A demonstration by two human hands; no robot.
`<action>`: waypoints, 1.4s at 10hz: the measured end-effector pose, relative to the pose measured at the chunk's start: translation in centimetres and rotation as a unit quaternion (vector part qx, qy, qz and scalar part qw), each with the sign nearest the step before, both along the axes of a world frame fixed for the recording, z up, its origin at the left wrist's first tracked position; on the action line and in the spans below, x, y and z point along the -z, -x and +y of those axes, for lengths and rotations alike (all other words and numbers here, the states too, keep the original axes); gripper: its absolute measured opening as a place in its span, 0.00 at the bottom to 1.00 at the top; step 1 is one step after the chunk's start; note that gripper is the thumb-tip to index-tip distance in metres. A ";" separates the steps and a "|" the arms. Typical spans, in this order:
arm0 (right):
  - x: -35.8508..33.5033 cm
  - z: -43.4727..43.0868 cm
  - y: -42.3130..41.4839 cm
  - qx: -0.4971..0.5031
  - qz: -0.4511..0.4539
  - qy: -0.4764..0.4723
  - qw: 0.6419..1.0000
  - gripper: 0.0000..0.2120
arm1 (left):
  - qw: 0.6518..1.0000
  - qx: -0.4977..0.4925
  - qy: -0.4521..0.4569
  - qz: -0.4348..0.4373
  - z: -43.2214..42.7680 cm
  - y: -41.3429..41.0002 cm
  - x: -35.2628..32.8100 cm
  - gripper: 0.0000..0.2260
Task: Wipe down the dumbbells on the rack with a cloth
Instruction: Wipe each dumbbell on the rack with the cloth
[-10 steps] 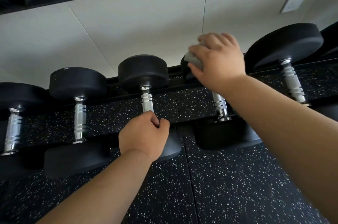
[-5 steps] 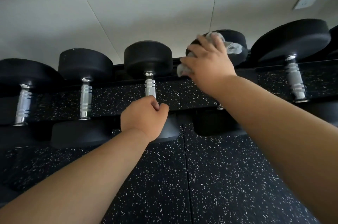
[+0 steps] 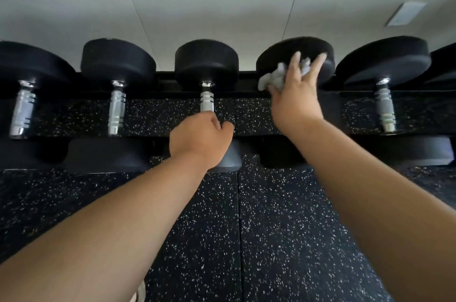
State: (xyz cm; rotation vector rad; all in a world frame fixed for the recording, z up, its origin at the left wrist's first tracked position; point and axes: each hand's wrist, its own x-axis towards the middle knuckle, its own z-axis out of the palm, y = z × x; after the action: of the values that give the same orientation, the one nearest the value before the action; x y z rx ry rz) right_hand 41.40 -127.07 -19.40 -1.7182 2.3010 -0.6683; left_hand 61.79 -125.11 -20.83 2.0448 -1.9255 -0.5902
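– Cloth lies bunched under the right hand, whose spread, straight fingers press it on the upper-right dumbbell head. The left hand is clenched round the middle handle.

– Risk?

– Unpinched, the cloth could slide off mid-sweep. Half a second ago those fingers curled over it.

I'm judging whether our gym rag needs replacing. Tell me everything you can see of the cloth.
The cloth is a small, light grey rag that looks like soft fabric, crumpled into a wad rather than folded. It lies against the rim of the far head of the fourth dumbbell from the left in view, on the rack. The right hand presses it there with spread fingers. Bunches of it show between them and out past the thumb side. Motion blur hides its weave and any stains.
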 end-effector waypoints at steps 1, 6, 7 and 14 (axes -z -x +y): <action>-0.7 3.0 -6.2 -0.049 -0.052 -0.093 0.993 0.34 | 0.999 -0.007 0.011 0.052 -0.2 -0.7 0.2 0.13; 0.3 11.2 -16.3 -0.054 -0.113 -0.134 0.983 0.26 | 0.980 0.124 0.105 -0.116 -2.4 -20.8 -0.2 0.13; 0.8 10.7 -18.6 -0.142 0.001 -0.081 0.987 0.28 | 0.985 0.099 0.093 -0.106 -2.6 -20.7 0.5 0.12; 1.2 8.4 -17.1 -0.186 0.127 -0.081 0.971 0.26 | 0.988 0.099 0.094 -0.076 -3.2 -21.5 1.6 0.14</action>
State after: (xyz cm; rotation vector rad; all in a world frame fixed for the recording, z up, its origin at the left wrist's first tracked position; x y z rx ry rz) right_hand 58.48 -118.69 -20.56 -2.1736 2.0211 -0.1924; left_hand 83.31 -128.35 -22.48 1.8445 -2.1963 -0.2872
